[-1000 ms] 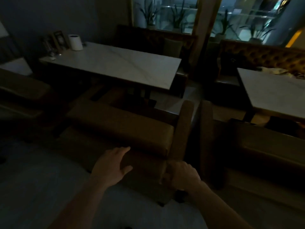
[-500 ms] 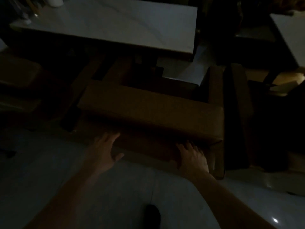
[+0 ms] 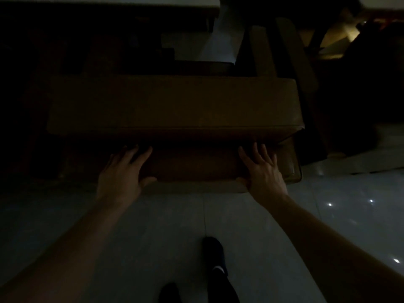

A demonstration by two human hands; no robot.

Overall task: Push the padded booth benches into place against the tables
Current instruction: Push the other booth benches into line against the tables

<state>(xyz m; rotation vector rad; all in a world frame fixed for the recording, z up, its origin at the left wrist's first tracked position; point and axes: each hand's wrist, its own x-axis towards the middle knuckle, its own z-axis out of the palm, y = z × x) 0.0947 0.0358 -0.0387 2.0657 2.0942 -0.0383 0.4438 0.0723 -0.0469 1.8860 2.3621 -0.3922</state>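
A brown padded booth bench (image 3: 175, 106) fills the middle of the dim view, its back panel facing me. My left hand (image 3: 122, 173) lies flat against the lower back panel at the left, fingers spread. My right hand (image 3: 262, 169) presses the same panel near the bench's right end, thumb hooked under the lower edge. The white table's edge (image 3: 109, 0) shows only as a pale strip at the top, beyond the bench.
A second bench (image 3: 295, 57) stands close on the right, with a narrow gap between the two. Another table's dark base (image 3: 314, 40) is at the upper right. Glossy pale floor tiles (image 3: 328, 215) lie below. My dark shoes (image 3: 213, 254) stand behind the bench.
My head has tilted further down and nearer the bench. Both hands moved from reaching to flat contact on the back panel; the right hand left the bench's corner.
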